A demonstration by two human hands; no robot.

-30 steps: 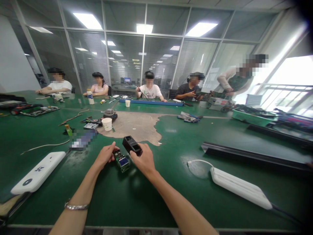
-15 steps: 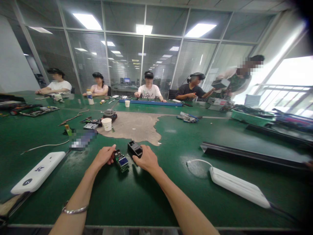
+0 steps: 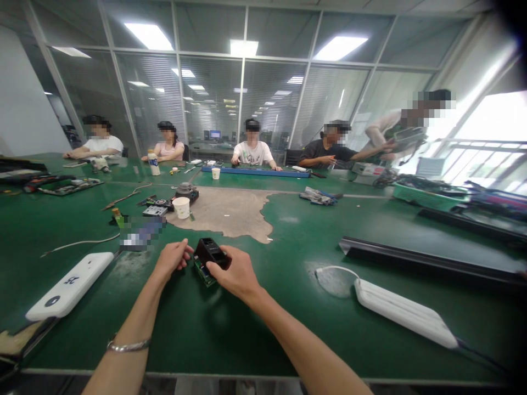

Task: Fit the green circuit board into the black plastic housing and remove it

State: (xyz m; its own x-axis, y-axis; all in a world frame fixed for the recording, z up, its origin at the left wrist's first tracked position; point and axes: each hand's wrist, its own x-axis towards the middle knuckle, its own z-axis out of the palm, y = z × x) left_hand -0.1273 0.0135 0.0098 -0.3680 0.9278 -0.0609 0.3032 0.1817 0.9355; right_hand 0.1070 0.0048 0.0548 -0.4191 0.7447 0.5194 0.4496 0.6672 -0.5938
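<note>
A black plastic housing [image 3: 212, 251] with cutouts is gripped by my right hand [image 3: 236, 270], which holds it from the right side. Right under the housing is a green circuit board [image 3: 205, 276], partly covered by it, with its lower edge showing. My left hand [image 3: 175, 256] is just left of the board, its fingers curled close together at the board's upper left edge. Whether those fingertips touch or pinch the board cannot be made out. A silver bangle circles my left wrist.
White power banks lie left [image 3: 71, 285] and right [image 3: 403, 312]. Ahead stand a paper cup [image 3: 181, 208] and small electronic parts on a bare brown patch [image 3: 230, 211]. A long black strip [image 3: 411, 260] lies right. Several people sit across the green table [image 3: 255, 351].
My right hand has moved left with the black housing, which now covers much of the circuit board. My left hand has shifted slightly left and up, away from the board's side.
</note>
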